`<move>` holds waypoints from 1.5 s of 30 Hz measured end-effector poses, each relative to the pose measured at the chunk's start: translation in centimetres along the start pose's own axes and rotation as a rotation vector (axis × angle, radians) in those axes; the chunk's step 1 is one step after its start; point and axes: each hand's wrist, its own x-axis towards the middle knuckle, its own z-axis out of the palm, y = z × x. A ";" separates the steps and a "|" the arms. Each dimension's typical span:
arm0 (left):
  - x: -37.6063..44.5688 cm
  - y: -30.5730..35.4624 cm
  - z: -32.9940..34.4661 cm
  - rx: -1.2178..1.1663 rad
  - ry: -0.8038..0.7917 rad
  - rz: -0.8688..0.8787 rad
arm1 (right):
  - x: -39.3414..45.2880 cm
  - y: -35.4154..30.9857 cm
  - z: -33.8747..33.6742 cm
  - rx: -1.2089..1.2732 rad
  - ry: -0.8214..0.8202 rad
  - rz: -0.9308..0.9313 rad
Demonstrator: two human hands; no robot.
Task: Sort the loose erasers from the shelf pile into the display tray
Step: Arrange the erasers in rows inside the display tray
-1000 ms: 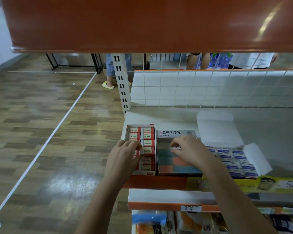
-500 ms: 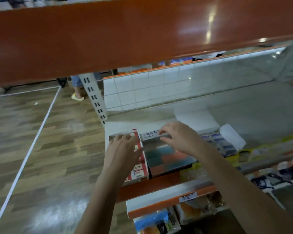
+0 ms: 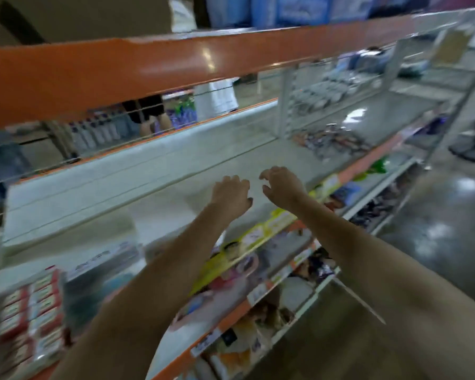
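Nearest, at the lower left, a display tray [image 3: 30,319] of red-and-white erasers [image 3: 43,294] sits at the front of the white shelf [image 3: 159,215], its packs lined up in two rows; the picture is smeared here, so the print on them cannot be read. Just to its right lies a flat clear-topped box [image 3: 99,272] with blurred lettering along its far edge. Both bare forearms reach out over the orange shelf lip and its yellow price strip [image 3: 258,234]. The left hand [image 3: 232,194] hovers above the bare white shelf, fingers curled loosely downward, its grip holding nothing. The right hand [image 3: 281,186] hangs just beside it, fingers likewise hooked and relaxed, grip empty; the two hands are close but apart, and both are well away from the tray. Farther along the shelf lies a loose heap of small packets [image 3: 332,144]. Behind runs a white wire-grid back panel [image 3: 121,171], and overhead an orange shelf edge [image 3: 176,64].
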 end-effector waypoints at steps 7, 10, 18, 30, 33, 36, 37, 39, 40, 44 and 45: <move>9.4 11.8 1.7 -0.041 -0.096 0.080 | -1.5 16.1 -2.2 -0.142 -0.119 0.212; 12.9 14.9 2.5 -0.023 -0.082 0.118 | -1.3 20.5 -2.4 -0.162 -0.142 0.280; 24.1 19.4 4.7 0.019 -0.067 0.170 | 3.5 30.1 -2.1 -0.126 -0.152 0.335; 39.5 20.1 6.2 -0.117 0.006 0.131 | 16.4 42.4 -1.2 -0.057 -0.112 0.335; 41.2 21.0 7.0 -0.071 0.020 0.087 | 17.6 44.4 -1.6 -0.011 -0.110 0.313; 42.6 21.3 7.8 -0.055 0.043 0.028 | 18.9 46.2 -2.3 0.004 -0.104 0.270; 42.8 21.4 8.0 -0.064 0.041 0.007 | 19.4 46.9 -2.3 0.031 -0.120 0.257; 43.2 21.5 8.3 -0.106 0.061 -0.010 | 20.6 48.3 -1.9 0.088 -0.134 0.222; 43.4 21.4 8.4 -0.132 0.075 -0.015 | 21.2 49.0 -1.6 0.129 -0.144 0.209; 43.2 21.2 8.9 -0.222 0.088 -0.078 | 22.7 50.9 -1.7 0.280 -0.197 0.163; 42.9 21.5 8.8 -0.247 0.096 -0.097 | 22.8 51.3 -1.7 0.315 -0.217 0.151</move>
